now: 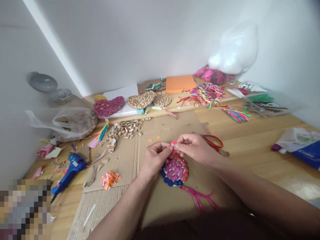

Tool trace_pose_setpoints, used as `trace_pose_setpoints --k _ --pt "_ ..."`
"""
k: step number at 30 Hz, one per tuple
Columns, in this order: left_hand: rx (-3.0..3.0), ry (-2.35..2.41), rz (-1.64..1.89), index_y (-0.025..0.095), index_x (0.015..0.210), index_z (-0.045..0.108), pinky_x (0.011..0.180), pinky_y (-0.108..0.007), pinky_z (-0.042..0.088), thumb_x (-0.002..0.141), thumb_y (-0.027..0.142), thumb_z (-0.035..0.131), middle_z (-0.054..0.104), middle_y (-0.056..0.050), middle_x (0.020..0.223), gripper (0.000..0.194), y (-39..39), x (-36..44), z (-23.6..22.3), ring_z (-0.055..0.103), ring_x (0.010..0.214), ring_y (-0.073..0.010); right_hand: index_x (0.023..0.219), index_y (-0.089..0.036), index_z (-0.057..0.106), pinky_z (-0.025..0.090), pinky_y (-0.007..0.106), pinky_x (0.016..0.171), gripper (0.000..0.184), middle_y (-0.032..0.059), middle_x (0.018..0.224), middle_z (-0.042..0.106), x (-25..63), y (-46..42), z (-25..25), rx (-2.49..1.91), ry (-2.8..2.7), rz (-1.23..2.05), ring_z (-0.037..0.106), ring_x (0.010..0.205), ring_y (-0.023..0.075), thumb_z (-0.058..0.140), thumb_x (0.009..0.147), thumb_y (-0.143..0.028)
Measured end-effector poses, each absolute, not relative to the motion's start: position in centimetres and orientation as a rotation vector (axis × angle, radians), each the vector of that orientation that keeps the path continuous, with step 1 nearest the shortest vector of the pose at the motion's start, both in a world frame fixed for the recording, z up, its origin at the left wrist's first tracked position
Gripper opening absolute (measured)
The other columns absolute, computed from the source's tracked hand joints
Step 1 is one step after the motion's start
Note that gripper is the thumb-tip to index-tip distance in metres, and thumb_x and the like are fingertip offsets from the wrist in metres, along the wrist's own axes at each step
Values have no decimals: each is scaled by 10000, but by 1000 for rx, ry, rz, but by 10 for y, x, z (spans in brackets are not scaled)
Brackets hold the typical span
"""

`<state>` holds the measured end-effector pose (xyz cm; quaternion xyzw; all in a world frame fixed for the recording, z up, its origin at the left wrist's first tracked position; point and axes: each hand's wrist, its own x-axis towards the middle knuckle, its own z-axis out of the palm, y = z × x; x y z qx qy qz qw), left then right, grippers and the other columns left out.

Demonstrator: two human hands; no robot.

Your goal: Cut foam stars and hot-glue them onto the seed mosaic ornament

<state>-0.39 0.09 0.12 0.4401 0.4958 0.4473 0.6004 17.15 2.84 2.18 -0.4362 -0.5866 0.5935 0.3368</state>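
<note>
Left hand [157, 156] and right hand [192, 146], fingertips meeting, both pinching a small red paper piece [174, 146]. The paper lies between the two grips, above the upper edge of a round disc [175, 170] of painted peanut shells, which the fingers partly cover. A pink tassel [198, 196] trails from the disc's lower edge across cardboard [122, 173]. Red-handled scissors [220, 142] lie beside the right hand, partly hidden by it; left, paper scraps [110, 180] and a blue glue gun [67, 174].

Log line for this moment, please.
left hand: pinching red paper | right hand: pinching same piece | cardboard: painted peanut disc, pink tassel | aside: blue glue gun
</note>
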Motion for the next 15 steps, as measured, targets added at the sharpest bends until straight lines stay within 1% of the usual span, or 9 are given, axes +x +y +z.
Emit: trace_pose_setpoints --k 3,5,8,10,12,15 --pt "1024 1149 1072 135 765 686 482 -175 384 766 377 765 649 -17 619 255 1 -4 -1 521 523 -76 714 -172 608 435 245 550 189 -11 610 603 171 28 23 -1148 -1521 1554 556 575 112 698 798 -316" --pt "1021 1153 1101 135 744 679 477 -172 373 765 367 767 632 -6 612 249 2 -4 -2 497 512 -66 752 -176 611 425 245 541 192 -11 624 612 170 28 23 -1144 -1514 1578 551 568 110 701 802 -338" --pt "990 1151 1146 135 731 675 472 -167 357 761 361 772 602 13 595 248 2 -3 -1 467 501 -54 791 -179 609 376 239 507 223 -22 607 596 170 29 22 -1148 -1540 1595 504 532 99 693 823 -383" --pt "969 1150 1166 136 727 673 472 -166 355 753 356 781 593 20 584 247 1 -3 0 457 494 -49 762 -175 598 355 244 508 247 -20 606 582 170 28 22 -1153 -1572 1579 492 541 101 691 826 -396" --pt "959 1155 1169 135 725 673 474 -166 358 746 352 788 594 21 581 247 1 -2 1 457 490 -47 726 -173 579 358 252 525 266 -9 625 585 170 27 21 -1152 -1586 1571 502 568 110 684 828 -395" --pt "950 1148 1156 135 727 672 475 -166 366 742 356 791 610 15 591 252 0 -2 1 472 492 -49 722 -174 562 369 262 537 274 1 640 594 169 26 21 -1151 -1589 1580 506 579 118 656 846 -400"
